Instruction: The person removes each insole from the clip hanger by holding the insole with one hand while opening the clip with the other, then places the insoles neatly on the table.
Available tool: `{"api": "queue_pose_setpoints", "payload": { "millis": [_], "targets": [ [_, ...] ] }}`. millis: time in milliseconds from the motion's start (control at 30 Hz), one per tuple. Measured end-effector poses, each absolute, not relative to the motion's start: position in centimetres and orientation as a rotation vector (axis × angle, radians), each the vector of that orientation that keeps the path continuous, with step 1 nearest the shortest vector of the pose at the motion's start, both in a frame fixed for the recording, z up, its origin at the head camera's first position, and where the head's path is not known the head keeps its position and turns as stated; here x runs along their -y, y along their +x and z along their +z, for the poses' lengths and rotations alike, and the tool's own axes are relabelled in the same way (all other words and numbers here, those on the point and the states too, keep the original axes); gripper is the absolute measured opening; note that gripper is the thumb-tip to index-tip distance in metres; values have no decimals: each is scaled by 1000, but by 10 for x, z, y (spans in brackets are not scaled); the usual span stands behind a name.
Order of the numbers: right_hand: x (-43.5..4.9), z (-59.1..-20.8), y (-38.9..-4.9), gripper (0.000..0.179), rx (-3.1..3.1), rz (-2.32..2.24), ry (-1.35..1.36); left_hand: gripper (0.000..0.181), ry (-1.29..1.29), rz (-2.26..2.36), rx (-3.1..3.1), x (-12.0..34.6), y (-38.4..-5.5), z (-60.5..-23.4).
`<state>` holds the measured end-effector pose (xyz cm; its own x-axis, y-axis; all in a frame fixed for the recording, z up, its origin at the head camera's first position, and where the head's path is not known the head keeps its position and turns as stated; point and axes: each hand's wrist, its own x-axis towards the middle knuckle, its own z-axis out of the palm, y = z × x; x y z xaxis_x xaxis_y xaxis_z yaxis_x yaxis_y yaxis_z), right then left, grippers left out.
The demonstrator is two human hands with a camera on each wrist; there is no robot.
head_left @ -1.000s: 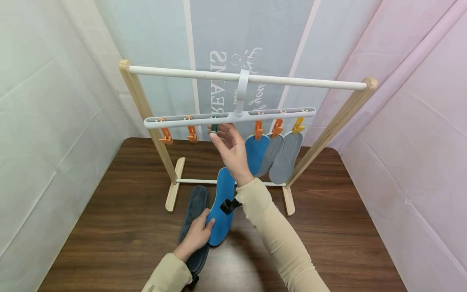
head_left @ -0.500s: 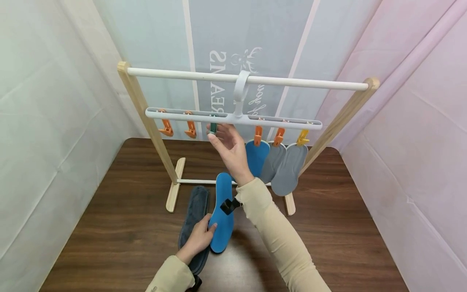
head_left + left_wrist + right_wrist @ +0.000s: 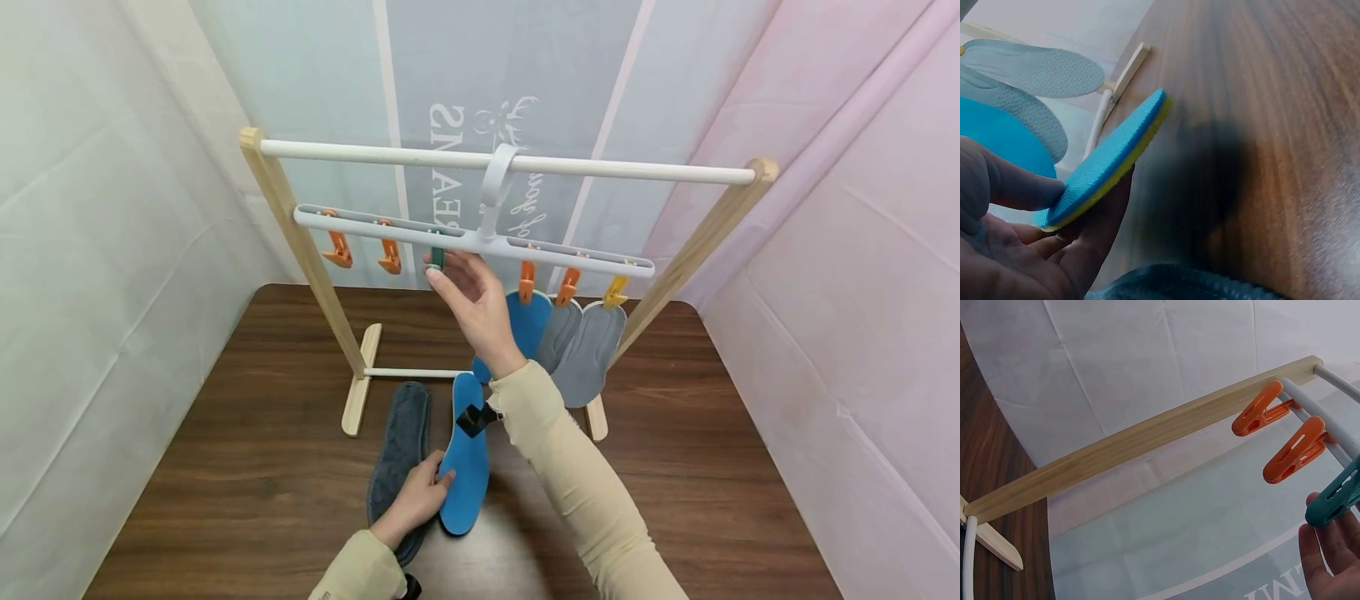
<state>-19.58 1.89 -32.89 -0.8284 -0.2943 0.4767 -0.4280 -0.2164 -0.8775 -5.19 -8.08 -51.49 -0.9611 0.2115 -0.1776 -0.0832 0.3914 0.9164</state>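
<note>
My left hand (image 3: 420, 493) pinches a blue insole (image 3: 468, 471) along its edge, thumb on the blue face; its yellow underside shows in the left wrist view. This insole is above the table, lower than the hanger. My right hand (image 3: 483, 321) is raised to the hanger (image 3: 420, 236), thumb and fingers gripping a green clip (image 3: 1335, 503). To the right of that hand, another blue insole (image 3: 531, 321) and two grey insoles (image 3: 592, 354) hang from clips, partly hidden by the hand and sleeve. Two orange clips (image 3: 389, 252) hang bare on the left.
A wooden stand with a white top rod (image 3: 622, 167) carries the hanger by its hook. A dark grey plush insole-shaped piece (image 3: 400, 433) lies on the brown wooden table (image 3: 247, 483), partly under my left forearm. Pale curtains (image 3: 75, 208) enclose the sides and back.
My left hand has moved down and slightly right with the blue insole. The hanger has tilted, its left end higher and right end lower. My right hand stays on the green clip.
</note>
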Motion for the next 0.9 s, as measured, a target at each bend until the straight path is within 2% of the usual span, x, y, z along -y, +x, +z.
{"api": "queue_pose_setpoints", "payload": {
  "millis": [433,667,733,900],
  "targets": [
    [-20,-327,-196,40,1932,2218,869,26,60,1660,-2258,76,-49,-517],
    [-21,-327,-196,41,1916,2233,906,22,63,1626,-2315,73,-48,-523],
    [-22,-327,-195,42,1912,2237,917,24,87,1560,-2400,71,-47,-525],
    [-21,-327,-195,42,1916,2240,945,44,103,1351,-2603,65,-47,-524]
  ]
}}
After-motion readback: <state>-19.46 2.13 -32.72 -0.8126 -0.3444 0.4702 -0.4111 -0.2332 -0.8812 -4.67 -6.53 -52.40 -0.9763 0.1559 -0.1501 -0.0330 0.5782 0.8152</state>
